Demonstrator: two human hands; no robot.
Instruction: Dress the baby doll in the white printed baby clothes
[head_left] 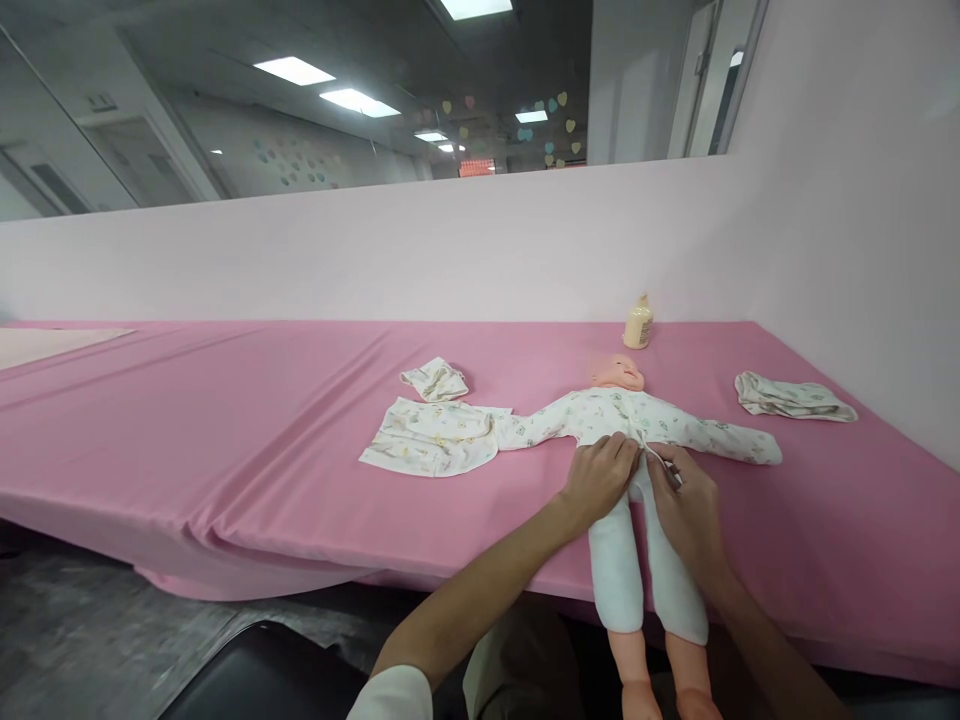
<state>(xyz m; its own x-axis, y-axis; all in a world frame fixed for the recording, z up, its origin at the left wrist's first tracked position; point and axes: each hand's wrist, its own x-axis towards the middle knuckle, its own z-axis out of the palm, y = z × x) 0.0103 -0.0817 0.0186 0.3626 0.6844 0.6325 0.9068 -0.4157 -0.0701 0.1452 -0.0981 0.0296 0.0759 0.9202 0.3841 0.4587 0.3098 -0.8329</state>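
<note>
A baby doll (616,372) lies on its back on the pink-covered table (225,420), legs hanging over the front edge. It wears a white patterned top (600,415) with both sleeves spread out, and white leggings (616,560). My left hand (600,475) rests at the doll's waist, fingers curled on the hem of the top. Right beside it, my right hand (686,495) pinches a thin white tie string (658,459) of the top.
A second patterned garment (435,437) lies flat left of the doll, with a small folded cloth (435,379) behind it. Another folded cloth (791,397) lies at the right. A beige bottle (638,322) stands by the back wall. A dark chair (262,675) is below the table edge.
</note>
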